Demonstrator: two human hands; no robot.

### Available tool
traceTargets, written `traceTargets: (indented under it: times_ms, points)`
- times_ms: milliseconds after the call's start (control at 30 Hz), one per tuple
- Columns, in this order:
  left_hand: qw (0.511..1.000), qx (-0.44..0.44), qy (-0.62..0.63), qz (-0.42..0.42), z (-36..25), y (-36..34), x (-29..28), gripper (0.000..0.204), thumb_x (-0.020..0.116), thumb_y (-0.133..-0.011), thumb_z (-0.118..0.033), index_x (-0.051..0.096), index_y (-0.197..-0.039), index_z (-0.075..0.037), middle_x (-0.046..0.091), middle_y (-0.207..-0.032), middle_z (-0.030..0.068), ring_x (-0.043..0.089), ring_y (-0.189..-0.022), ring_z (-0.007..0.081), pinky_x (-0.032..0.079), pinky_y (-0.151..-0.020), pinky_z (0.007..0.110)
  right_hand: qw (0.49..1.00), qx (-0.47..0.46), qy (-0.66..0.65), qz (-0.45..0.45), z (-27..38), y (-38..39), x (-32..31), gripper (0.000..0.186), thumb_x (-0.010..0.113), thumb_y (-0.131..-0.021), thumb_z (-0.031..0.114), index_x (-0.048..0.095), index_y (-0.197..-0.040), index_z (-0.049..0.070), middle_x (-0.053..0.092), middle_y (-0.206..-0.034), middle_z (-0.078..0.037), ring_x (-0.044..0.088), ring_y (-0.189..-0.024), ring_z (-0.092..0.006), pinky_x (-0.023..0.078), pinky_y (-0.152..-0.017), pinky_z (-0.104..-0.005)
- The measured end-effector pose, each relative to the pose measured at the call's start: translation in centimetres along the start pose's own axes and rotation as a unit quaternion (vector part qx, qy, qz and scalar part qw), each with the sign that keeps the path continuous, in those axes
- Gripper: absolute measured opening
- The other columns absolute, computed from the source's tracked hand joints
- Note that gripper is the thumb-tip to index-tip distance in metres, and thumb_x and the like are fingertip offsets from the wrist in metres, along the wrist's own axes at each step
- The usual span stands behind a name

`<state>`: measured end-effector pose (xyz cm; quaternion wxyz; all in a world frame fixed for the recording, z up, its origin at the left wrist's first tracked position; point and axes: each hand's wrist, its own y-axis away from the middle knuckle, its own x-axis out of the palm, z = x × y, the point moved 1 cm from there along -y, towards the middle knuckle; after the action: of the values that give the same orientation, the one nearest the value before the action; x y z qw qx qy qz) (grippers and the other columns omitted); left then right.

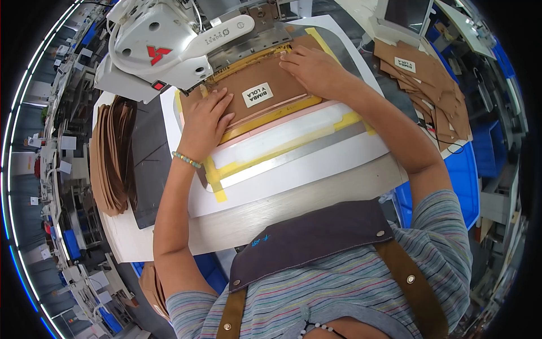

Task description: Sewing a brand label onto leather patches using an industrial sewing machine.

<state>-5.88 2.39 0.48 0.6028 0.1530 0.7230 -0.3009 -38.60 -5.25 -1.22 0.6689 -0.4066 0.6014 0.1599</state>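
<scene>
A flat brown piece (291, 87) with a white printed label (257, 95) lies on a yellow-edged frame (259, 121) under the head of a white sewing machine (169, 48). My left hand (208, 118), with a beaded bracelet at the wrist, rests on the piece's left end beside the needle area, fingers spread flat. My right hand (313, 72) rests over the piece's upper right, its fingertips by the far edge. Yellow tape (220, 191) and a silver strip (293, 152) show on the white board (361, 155) beneath.
Stacked brown pieces (112, 155) stand at the left. More loose brown pieces (435, 104) lie at the right below a white-framed screen (401, 17). Blue bins (463, 178) sit beside the table edge (254, 226). Other machines line the far left.
</scene>
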Motion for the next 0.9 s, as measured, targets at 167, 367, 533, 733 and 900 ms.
traceTargets:
  times_ms: [167,367,533,733,900]
  points:
    - [1.000,0.002,0.010,-0.019,0.2,-0.5,0.5,0.042,0.069,-0.101,-0.022,0.066,-0.140,-0.005,0.063,-0.147,0.0140,0.059,-0.134,0.0351,0.047,-0.111,0.045,0.999,-0.021,-0.030,0.035,-0.3,-0.7,-0.6,0.035,0.063,-0.100,0.013,0.069,-0.134,0.004,0.067,-0.143,-0.005,0.059,-0.128,-0.0248,0.050,-0.110,-0.0368]
    - [0.999,0.027,0.031,-0.022,-1.0,-1.4,0.8,0.042,0.071,-0.100,-0.023,0.066,-0.139,-0.006,0.063,-0.148,0.0147,0.058,-0.135,0.0360,0.046,-0.114,0.046,0.998,-0.035,-0.036,0.046,0.6,-1.6,-0.6,0.038,0.061,-0.096,0.008,0.070,-0.133,0.004,0.067,-0.143,-0.005,0.059,-0.131,-0.0252,0.050,-0.111,-0.0363]
    - [0.999,0.016,0.046,-0.012,-1.5,-1.7,0.8,0.044,0.071,-0.100,-0.022,0.066,-0.140,-0.006,0.061,-0.151,0.0150,0.056,-0.138,0.0364,0.044,-0.118,0.046,0.997,-0.049,-0.025,0.061,1.8,-2.9,-0.6,0.035,0.062,-0.095,0.006,0.072,-0.129,0.004,0.069,-0.139,-0.005,0.060,-0.130,-0.0247,0.052,-0.109,-0.0361]
    - [0.999,0.012,0.041,-0.003,-1.6,-1.6,0.9,0.043,0.070,-0.101,-0.020,0.065,-0.140,-0.005,0.057,-0.154,0.0152,0.053,-0.141,0.0372,0.041,-0.120,0.047,0.992,-0.054,0.006,0.110,3.5,-4.6,-0.7,0.034,0.064,-0.094,0.007,0.074,-0.126,0.006,0.070,-0.136,-0.004,0.062,-0.127,-0.0226,0.053,-0.104,-0.0354]
    - [0.999,0.008,0.043,0.001,-1.4,-1.5,0.8,0.044,0.070,-0.100,-0.021,0.065,-0.140,-0.003,0.056,-0.154,0.0161,0.052,-0.142,0.0373,0.042,-0.120,0.048,0.995,-0.064,-0.015,0.074,4.3,-5.5,0.0,0.028,0.065,-0.093,0.009,0.077,-0.118,0.007,0.072,-0.132,-0.004,0.062,-0.126,-0.0223,0.055,-0.101,-0.0350]
